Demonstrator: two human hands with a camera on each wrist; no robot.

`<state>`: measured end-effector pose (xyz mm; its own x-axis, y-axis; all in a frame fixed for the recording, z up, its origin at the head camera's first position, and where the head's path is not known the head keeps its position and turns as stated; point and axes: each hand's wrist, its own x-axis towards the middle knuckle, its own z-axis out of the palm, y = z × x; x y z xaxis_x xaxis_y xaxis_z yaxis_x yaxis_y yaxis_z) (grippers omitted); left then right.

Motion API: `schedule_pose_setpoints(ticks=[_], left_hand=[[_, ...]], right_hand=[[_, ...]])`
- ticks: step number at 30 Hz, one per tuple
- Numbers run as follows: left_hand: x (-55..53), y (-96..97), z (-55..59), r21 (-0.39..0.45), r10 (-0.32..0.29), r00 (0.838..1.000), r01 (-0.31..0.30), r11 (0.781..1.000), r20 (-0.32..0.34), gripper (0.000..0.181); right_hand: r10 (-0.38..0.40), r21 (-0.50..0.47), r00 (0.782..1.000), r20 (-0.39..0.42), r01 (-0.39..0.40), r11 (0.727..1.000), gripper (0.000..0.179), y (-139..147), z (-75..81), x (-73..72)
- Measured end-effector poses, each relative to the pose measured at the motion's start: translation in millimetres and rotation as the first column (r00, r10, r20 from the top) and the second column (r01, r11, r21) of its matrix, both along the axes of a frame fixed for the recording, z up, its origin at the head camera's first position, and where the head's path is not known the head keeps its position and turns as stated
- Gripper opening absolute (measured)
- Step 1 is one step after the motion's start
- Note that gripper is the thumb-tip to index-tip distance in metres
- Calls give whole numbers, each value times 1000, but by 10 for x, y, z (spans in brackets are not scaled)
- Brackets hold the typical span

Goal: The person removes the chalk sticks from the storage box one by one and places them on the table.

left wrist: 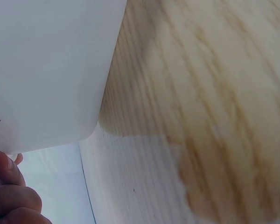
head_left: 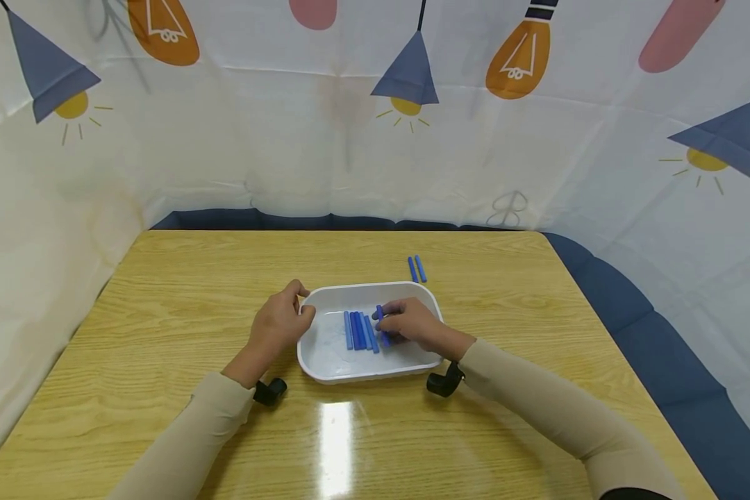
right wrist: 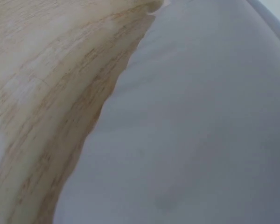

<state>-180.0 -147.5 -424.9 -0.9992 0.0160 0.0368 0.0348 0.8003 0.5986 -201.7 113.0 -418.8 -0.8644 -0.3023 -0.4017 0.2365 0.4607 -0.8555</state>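
A white rectangular tray (head_left: 325, 371) stands on the wooden table, with several slim blue sticks (head_left: 357, 330) lying side by side inside it. With thumb and fingers, my left hand (head_left: 279, 319) grips the tray's left rim; the left wrist view catches its curled fingers (left wrist: 14, 196) by a tray corner. My right hand (head_left: 412, 321) is inside the tray's right half and pinches one dark blue stick (head_left: 380, 314), just right of the row. That stick's lower part is partly behind the fingers. Only the tray's outer wall (right wrist: 177, 130) and the table show in the right wrist view.
Two more blue sticks (head_left: 417, 269) lie on the wooden table (head_left: 181, 312) just beyond the tray's back right. A dark blue padded seat (head_left: 656, 347) curves round the table's right and back edges. Behind hangs a white curtain (head_left: 256, 139) with printed lamps and bulbs.
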Motion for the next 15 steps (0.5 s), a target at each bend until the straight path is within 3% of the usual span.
schedule_pose_setpoints(ticks=[15], left_hand=[[11,-3,6,-2,-1,1000,1,1000,-12,30]], right_hand=[[2,-79,1000,3,-2,997,28,73,157,-20]])
